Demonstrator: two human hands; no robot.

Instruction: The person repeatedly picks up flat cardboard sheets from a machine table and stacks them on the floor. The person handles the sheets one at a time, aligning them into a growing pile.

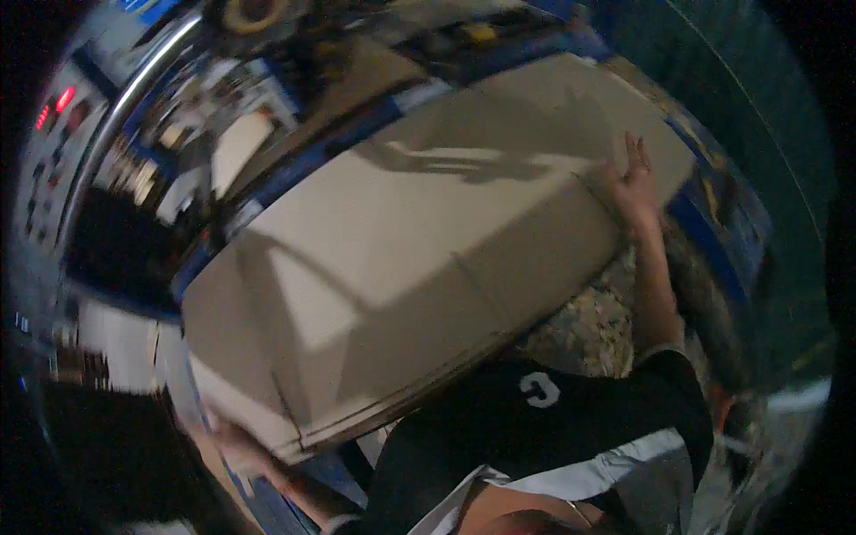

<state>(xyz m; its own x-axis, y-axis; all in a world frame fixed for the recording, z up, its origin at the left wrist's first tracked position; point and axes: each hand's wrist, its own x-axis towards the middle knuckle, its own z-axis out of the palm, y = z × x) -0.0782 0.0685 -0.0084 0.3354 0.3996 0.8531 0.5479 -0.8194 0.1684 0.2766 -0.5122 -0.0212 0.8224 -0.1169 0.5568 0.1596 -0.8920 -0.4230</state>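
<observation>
A large tan sheet of cardboard [406,241] with crease or slot lines lies before me, flat and broad. My right hand [635,183] is at its right end, fingers stretched out and apart, seemingly laid on the surface. Close to the sheet's near left corner is my left hand [236,446]. It is smeared by motion, so whether its fingers grip the edge does not show. Dark shadows fall across the cardboard.
A blue-edged bench or frame [348,134] runs behind the sheet. At the left is a curved metal rail [134,98] beside a panel with red lights [64,98]. Scraps [593,325] lie below the near edge. A dark green surface [758,169] stands at the right.
</observation>
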